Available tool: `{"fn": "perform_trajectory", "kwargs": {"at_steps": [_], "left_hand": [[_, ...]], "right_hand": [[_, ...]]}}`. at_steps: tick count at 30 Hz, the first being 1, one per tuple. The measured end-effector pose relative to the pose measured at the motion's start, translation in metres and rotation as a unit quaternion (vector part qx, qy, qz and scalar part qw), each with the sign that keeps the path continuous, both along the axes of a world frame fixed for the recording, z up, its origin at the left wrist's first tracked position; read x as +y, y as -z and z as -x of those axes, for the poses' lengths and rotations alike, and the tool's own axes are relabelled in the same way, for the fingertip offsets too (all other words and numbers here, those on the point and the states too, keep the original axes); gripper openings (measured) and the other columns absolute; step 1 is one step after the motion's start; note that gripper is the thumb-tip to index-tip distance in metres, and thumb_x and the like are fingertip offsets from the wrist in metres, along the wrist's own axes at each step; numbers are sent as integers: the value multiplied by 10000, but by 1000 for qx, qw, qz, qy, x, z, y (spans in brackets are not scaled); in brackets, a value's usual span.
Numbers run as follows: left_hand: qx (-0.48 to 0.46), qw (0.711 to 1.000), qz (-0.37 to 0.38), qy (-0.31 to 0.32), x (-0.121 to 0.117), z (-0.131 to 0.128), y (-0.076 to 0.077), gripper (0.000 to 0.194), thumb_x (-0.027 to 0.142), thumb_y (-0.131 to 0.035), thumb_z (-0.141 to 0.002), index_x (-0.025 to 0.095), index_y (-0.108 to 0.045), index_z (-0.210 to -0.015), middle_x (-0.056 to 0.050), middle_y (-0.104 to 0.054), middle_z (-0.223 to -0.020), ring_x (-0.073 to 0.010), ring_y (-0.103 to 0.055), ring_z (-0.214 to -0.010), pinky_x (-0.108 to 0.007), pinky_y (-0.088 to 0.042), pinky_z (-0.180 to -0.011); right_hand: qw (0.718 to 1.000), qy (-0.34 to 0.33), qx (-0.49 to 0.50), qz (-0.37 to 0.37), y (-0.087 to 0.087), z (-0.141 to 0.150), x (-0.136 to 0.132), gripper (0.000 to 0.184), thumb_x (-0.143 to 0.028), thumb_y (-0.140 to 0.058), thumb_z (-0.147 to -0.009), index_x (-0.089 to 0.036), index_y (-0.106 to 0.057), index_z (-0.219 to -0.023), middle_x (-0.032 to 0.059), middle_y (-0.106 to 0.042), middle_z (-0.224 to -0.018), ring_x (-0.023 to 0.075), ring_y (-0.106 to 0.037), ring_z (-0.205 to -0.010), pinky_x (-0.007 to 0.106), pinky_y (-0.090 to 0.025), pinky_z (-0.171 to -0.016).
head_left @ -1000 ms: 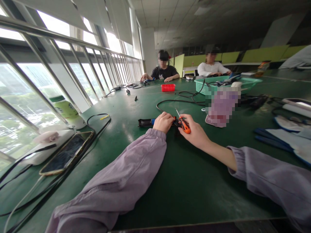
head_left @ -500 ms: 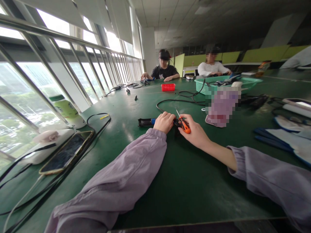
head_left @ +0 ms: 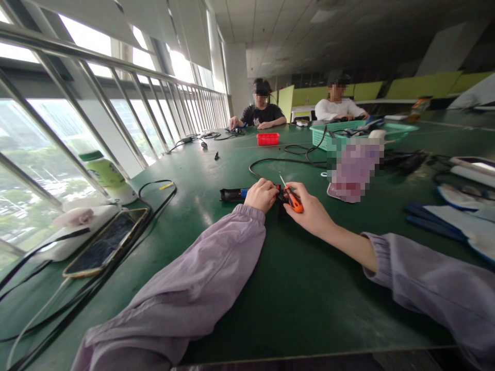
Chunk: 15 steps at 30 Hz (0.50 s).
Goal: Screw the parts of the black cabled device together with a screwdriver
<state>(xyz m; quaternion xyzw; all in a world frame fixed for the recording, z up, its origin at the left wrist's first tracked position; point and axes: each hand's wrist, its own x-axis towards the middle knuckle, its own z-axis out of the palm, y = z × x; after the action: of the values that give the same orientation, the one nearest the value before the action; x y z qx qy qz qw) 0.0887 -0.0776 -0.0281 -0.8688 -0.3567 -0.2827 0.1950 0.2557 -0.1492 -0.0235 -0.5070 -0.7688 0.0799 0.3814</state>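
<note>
My left hand [head_left: 261, 195] is wrapped over a dark cylindrical tool [head_left: 232, 195] with a blue band, which lies across the green table. Its black end sticks out to the left of my fingers; the middle is hidden under them. A screwdriver [head_left: 296, 202] with an orange and black handle rests in my right hand [head_left: 311, 208], its thin shaft pointing up and away. The fingertips of this hand are close to the tool's right end, where a small red part shows. Whether they touch it, I cannot tell.
A phone [head_left: 106, 242], cables and a green bottle [head_left: 104, 175] are at the left by the railing. Farther off are a red box [head_left: 267, 139] and a green basket [head_left: 398, 135]. Gloves [head_left: 444, 219] lie right. Two people sit across the table.
My left fingers have shifted slightly, and a red part of the tool now shows between my hands. The screwdriver is held nearly as before. Across the table, a person's hand has moved a little.
</note>
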Motion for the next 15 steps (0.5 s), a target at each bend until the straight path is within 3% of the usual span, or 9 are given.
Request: {"fn": "perform_trajectory", "kwargs": {"at_steps": [9, 15], "left_hand": [[32, 998, 10, -58, -10, -1, -7, 167, 227, -565, -822, 245, -711, -900, -54, -622, -963, -205, -522, -924, -346, -431, -771], [11, 997, 33, -74, -18, 11, -15, 410, 319, -614, -791, 217, -579, -1187, -63, -583, -1116, -213, -516, -1022, -341, -409, -889]], "right_hand": [[1000, -3, 3, 1, -1, 0, 0, 484, -298, -520, -778, -223, -380, -1236, 92, -627, -1088, 247, -638, -934, 379, -500, -796], [999, 0, 27, -25, -6, 0, -3, 370, -355, -511, -795, -225, -426, -1130, 77, -636, -1007, 227, -635, -848, 353, -482, -746]]}}
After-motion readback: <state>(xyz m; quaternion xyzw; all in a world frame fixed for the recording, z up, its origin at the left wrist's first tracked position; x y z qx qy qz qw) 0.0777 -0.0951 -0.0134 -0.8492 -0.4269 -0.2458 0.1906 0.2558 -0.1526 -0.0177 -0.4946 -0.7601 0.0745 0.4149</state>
